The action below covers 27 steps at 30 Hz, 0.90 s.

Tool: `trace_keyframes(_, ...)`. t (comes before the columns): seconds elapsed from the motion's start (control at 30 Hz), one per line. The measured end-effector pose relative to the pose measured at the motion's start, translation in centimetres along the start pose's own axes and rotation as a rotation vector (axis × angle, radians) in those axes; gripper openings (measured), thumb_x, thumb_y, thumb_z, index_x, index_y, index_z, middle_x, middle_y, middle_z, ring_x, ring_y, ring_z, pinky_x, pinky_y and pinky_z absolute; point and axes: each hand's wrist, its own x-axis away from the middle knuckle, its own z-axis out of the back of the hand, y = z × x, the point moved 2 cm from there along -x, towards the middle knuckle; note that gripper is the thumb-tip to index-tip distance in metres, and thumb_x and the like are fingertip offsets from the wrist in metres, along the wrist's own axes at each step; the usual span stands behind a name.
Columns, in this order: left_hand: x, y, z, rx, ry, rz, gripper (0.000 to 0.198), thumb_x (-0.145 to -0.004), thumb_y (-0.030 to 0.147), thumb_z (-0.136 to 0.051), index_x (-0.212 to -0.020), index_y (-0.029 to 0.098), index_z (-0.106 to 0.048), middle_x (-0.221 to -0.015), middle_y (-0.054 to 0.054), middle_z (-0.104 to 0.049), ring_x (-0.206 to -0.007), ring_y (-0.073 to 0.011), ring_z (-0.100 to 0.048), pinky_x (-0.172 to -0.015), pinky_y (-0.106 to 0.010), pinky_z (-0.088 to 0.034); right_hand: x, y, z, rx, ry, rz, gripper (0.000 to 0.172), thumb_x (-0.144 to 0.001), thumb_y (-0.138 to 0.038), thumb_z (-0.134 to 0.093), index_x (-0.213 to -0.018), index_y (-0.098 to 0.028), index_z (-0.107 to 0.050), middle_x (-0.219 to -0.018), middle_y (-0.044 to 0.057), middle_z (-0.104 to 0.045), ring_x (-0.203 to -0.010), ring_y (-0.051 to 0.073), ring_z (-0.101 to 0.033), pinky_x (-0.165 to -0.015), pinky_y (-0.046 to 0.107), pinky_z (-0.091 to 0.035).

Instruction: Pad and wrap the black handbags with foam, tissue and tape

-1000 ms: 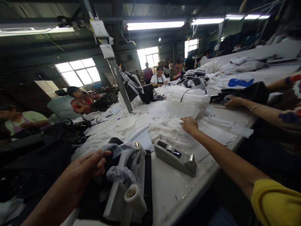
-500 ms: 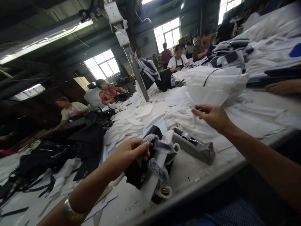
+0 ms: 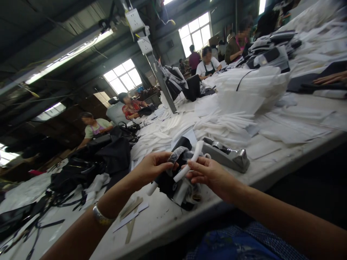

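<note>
My left hand [image 3: 151, 167] pinches a strap wrapped in clear plastic [image 3: 177, 154], which belongs to a black bag [image 3: 166, 185] lying at the table's front edge. Between the fingers of my right hand [image 3: 214, 177] is a white foam strip [image 3: 193, 160], slightly curved and held slantwise just right of the wrapped strap. Both hands partly cover the bag. White wrapping and a gold-coloured metal fitting [image 3: 197, 198] show on the bag's lower right. Right behind my right hand stands a grey tape dispenser [image 3: 230, 156].
Loose white strips [image 3: 227, 124] are heaped behind the dispenser. A tied white bundle [image 3: 244, 90] lies farther back. Black bags [image 3: 114, 155] cover the left side, and flat card strips [image 3: 131, 216] lie near the front. At right, another person's hand [image 3: 332, 77] rests on dark material.
My right hand has come from the white heap down and left to the bag, bringing a white foam strip. My left hand still holds the wrapped strap. The view has shifted slightly.
</note>
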Motion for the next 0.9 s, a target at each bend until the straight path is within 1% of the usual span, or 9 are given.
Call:
trace_keyframes(0.1,0.1,-0.6,0.1,0.032,0.024,0.007,0.038,-0.085,0.045,-0.068,-0.107,0.015,-0.069,-0.098,-0.008,-0.071,-0.09,-0.0207,-0.065,-0.083,-0.031,-0.048,-0.1,0.5,-0.6,0.072,-0.002,-0.051,0.03,-0.078,-0.039,-0.08,-0.087,-0.014,-0.066,-0.077,0.002,-0.069,-0.065,0.009,-0.067,-0.055,0.015,-0.054)
trace_keyframes(0.2,0.0,-0.8,-0.3,0.048,0.038,0.005,0.038,-0.088,0.049,-0.063,-0.1,0.014,-0.069,-0.093,-0.007,-0.071,-0.086,-0.019,-0.064,-0.08,-0.029,-0.048,-0.4,0.8,-1.4,0.132,-0.001,-0.133,0.031,-0.08,-0.04,-0.078,-0.079,-0.013,-0.063,-0.066,0.002,-0.067,-0.058,0.009,-0.065,-0.051,0.016,-0.054)
trace_keyframes(0.3,-0.1,-0.6,-1.1,-0.014,0.07,-0.053,0.038,-0.084,0.047,-0.068,-0.105,0.015,-0.066,-0.097,-0.006,-0.07,-0.091,-0.0204,-0.064,-0.081,-0.029,-0.048,-1.0,0.6,-2.2,0.139,0.052,-0.139,0.028,-0.082,-0.035,-0.076,-0.075,-0.012,-0.061,-0.065,0.003,-0.067,-0.057,0.009,-0.065,-0.051,0.016,-0.054)
trace_keyframes(0.4,-0.1,-0.6,-1.5,-0.205,0.161,-0.103,0.049,-0.078,0.047,-0.074,-0.115,0.018,-0.062,-0.099,-0.005,-0.069,-0.089,-0.0211,-0.063,-0.075,-0.029,-0.049,-1.8,0.4,-2.8,0.063,0.14,-0.037,0.024,-0.083,-0.029,-0.077,-0.073,-0.013,-0.061,-0.067,0.001,-0.066,-0.061,0.009,-0.066,-0.056,0.017,-0.057)
trace_keyframes(0.47,-0.1,-0.7,-1.3,-0.334,0.191,-0.123,0.052,-0.076,0.048,-0.076,-0.116,0.018,-0.062,-0.097,-0.004,-0.069,-0.085,-0.0204,-0.062,-0.072,-0.028,-0.048,-2.2,0.5,-3.1,0.014,0.16,0.009,0.024,-0.081,-0.029,-0.078,-0.072,-0.013,-0.062,-0.067,0.0,-0.065,-0.061,0.009,-0.065,-0.06,0.018,-0.058)
trace_keyframes(0.63,-0.3,-1.3,-0.2,-0.422,0.145,-0.151,0.052,-0.077,0.045,-0.074,-0.119,0.018,-0.061,-0.105,-0.006,-0.07,-0.093,-0.0229,-0.065,-0.08,-0.031,-0.05,-2.8,0.8,-3.3,-0.006,0.091,0.008,0.022,-0.083,-0.03,-0.076,-0.076,-0.013,-0.065,-0.072,0.002,-0.068,-0.064,0.009,-0.067,-0.064,0.019,-0.059)
trace_keyframes(0.73,-0.1,-1.3,0.0,-0.546,0.177,-0.182,0.046,-0.081,0.043,-0.07,-0.119,0.019,-0.063,-0.111,-0.007,-0.07,-0.099,-0.0251,-0.063,-0.085,-0.033,-0.049,-2.8,0.6,-3.1,0.031,0.009,0.004,0.019,-0.083,-0.029,-0.075,-0.079,-0.012,-0.069,-0.077,0.004,-0.071,-0.069,0.01,-0.069,-0.066,0.02,-0.06)
trace_keyframes(0.83,0.1,-1.2,-0.1,-0.619,0.203,-0.197,0.041,-0.087,0.039,-0.061,-0.123,0.019,-0.062,-0.113,-0.008,-0.069,-0.099,-0.0247,-0.063,-0.085,-0.033,-0.049,-2.4,-0.2,-2.3,0.278,-0.061,0.057,0.013,-0.085,-0.028,-0.071,-0.083,-0.014,-0.071,-0.074,0.003,-0.071,-0.066,0.012,-0.069,-0.063,0.022,-0.059)
trace_keyframes(0.9,0.1,-1.3,-0.1,-0.608,0.213,-0.183,0.044,-0.089,0.037,-0.057,-0.128,0.019,-0.06,-0.116,-0.008,-0.069,-0.097,-0.0238,-0.064,-0.083,-0.032,-0.05,-2.1,-1.3,-1.4,0.631,-0.012,0.241,0.011,-0.087,-0.025,-0.067,-0.088,-0.016,-0.073,-0.073,0.002,-0.071,-0.062,0.014,-0.067,-0.062,0.025,-0.057)
